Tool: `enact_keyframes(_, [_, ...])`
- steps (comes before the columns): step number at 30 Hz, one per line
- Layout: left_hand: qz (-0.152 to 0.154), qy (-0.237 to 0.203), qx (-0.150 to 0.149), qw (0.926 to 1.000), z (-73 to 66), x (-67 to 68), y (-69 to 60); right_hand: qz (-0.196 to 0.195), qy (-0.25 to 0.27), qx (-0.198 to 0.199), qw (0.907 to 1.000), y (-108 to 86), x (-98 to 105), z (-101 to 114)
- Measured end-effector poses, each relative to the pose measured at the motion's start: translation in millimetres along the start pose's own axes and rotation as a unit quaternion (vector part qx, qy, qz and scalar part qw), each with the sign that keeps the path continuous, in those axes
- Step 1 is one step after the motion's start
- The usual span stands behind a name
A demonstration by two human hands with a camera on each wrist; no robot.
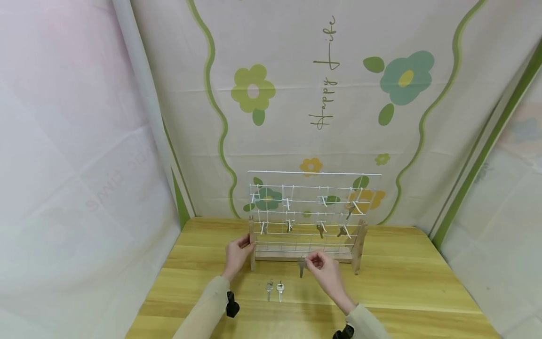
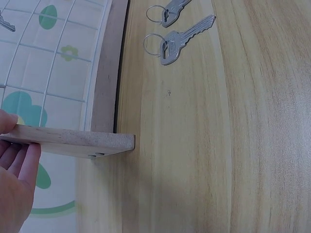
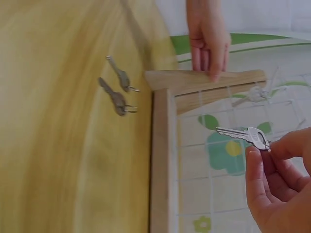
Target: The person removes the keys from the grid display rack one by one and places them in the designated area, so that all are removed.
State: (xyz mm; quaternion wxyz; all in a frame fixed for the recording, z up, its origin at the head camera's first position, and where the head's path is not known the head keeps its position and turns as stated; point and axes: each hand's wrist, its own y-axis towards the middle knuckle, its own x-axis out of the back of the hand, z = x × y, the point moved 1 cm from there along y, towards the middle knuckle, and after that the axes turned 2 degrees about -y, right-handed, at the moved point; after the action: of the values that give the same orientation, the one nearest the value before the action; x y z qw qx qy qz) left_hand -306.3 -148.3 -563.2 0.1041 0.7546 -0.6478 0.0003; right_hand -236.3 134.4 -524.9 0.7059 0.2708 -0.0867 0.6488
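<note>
A white wire grid rack (image 1: pixel 303 245) in a wooden frame stands on the table, keys hanging from several of its hooks. The left hand (image 1: pixel 238 254) grips the rack's left wooden upright (image 2: pixel 73 138), thumb on one side and fingers on the other. Between thumb and fingertips, the right hand (image 1: pixel 325 273) pinches the ring of a silver key (image 3: pixel 250 136), in front of the rack's lower bar. Two more keys with rings lie side by side on the table, the left key (image 1: pixel 269 290) and the right key (image 1: pixel 280 290), below the rack.
The wooden table (image 1: pixel 398 282) extends to both sides of the rack. Behind it hangs a pale cloth (image 1: pixel 288 136) with printed flowers, and further cloth walls stand at the left and right.
</note>
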Motion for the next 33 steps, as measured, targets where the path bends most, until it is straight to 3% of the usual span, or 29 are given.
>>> enact_keyframes(15, [-0.003,0.003,-0.004,1.0000,-0.4,-0.4,0.0,0.040,0.020,-0.028,0.9986,-14.5,-28.1,-34.0])
enact_keyframes(33, [-0.002,0.006,0.002,1.0000,-3.5,-0.1,-1.1,0.095,-0.011,-0.055,0.9938,-21.5,-53.0,-58.3])
